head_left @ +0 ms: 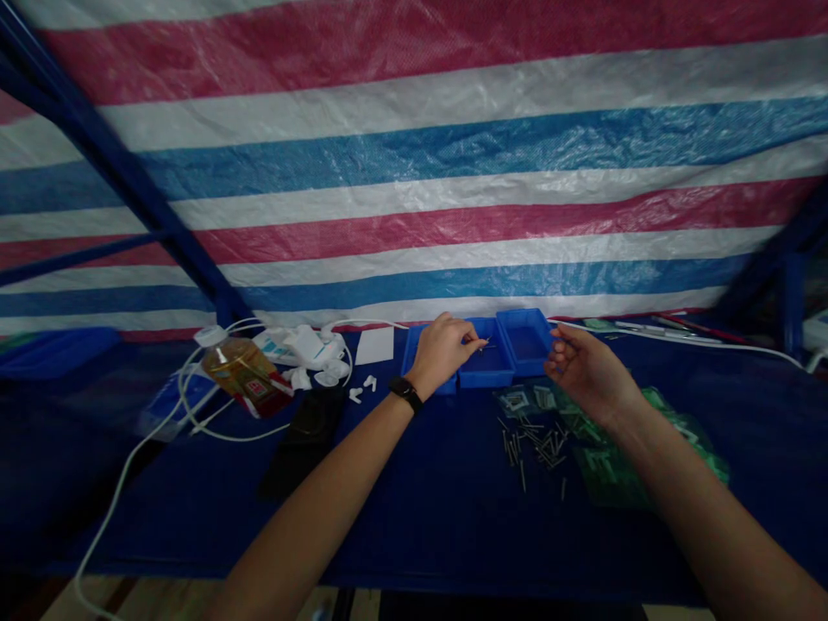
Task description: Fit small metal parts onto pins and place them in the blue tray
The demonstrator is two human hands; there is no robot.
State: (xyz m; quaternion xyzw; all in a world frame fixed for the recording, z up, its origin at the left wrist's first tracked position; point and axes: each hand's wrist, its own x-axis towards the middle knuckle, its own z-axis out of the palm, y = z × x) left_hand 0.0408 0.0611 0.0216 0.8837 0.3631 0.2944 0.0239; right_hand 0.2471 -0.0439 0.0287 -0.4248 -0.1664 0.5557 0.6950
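My left hand point(446, 349), wearing a black watch point(405, 393), reaches over the blue bins. Its thumb and forefinger pinch what looks like a thin metal screw above the middle bin point(486, 378). A second blue bin point(523, 338) stands to the right of it, and a third point(410, 347) is partly hidden by the left hand. My right hand point(586, 371) hovers right of the bins, its fingers curled in; what they hold, if anything, I cannot make out. Below it, loose screws point(547, 444) lie scattered on the blue table point(446, 509).
Green-tinted plastic bags point(614, 466) lie under my right forearm. To the left are a bottle of amber liquid point(246, 371), white chargers and cables point(314, 349), earbuds point(355, 395) and a dark pouch point(310, 431). A striped tarp point(453, 172) hangs behind.
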